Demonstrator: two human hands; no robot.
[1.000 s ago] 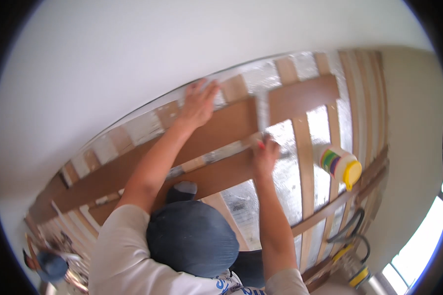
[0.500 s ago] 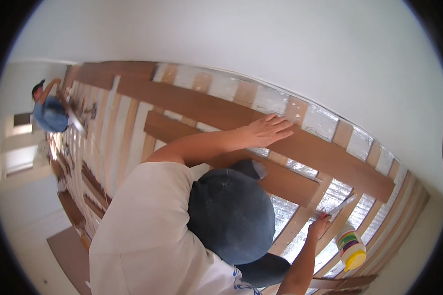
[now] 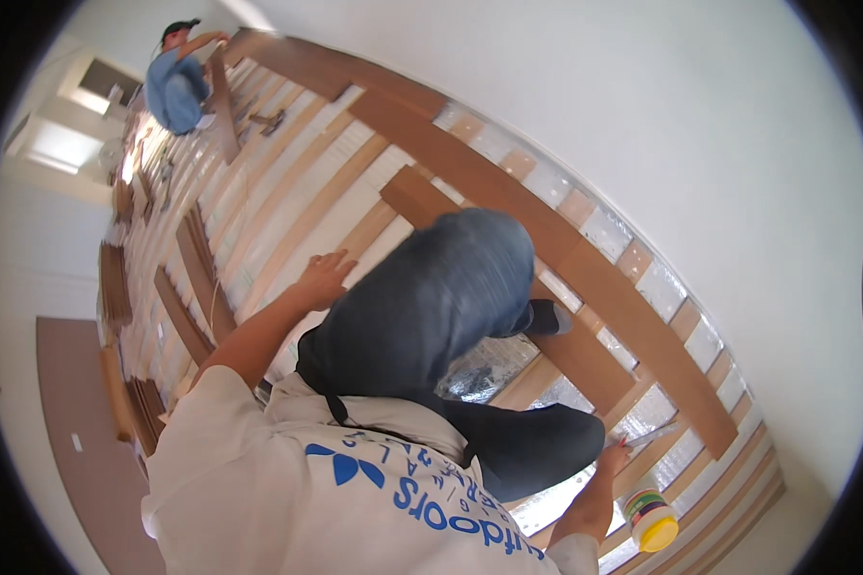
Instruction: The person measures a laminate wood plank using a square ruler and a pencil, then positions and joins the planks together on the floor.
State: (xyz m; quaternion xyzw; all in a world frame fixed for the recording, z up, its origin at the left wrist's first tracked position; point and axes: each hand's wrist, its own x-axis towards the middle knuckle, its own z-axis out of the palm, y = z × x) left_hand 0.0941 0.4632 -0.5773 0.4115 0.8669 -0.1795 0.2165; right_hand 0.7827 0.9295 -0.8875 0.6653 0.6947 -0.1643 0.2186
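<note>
Head view, looking down: a person crouches over a floor of pale battens (image 3: 340,174) and silvery sheeting. The right hand (image 3: 612,459), beyond the right knee, is closed around a thin pale tool (image 3: 654,435) with a red part near the fingers. The tool points away from the hand, its long axis rising slightly toward the picture's right, toward the near end of a long brown board (image 3: 633,307). That board runs diagonally alongside the wall (image 3: 681,144), from upper left to lower right, so the tool slants across its line. A shorter brown board (image 3: 593,362) lies parallel, its near end close to the right hand, the nearer of the two.

The left hand (image 3: 324,280) is well apart, fingers spread and holding nothing visible, over the battens; whether it touches them I cannot tell. A white tub (image 3: 647,508) with a yellow lid (image 3: 659,535) sits just beside the right forearm — its striped, coloured label is too small to read. The beige shirt (image 3: 230,479) carries blue lettering and a leaf-shaped emblem (image 3: 353,468), upside down from here.
</note>
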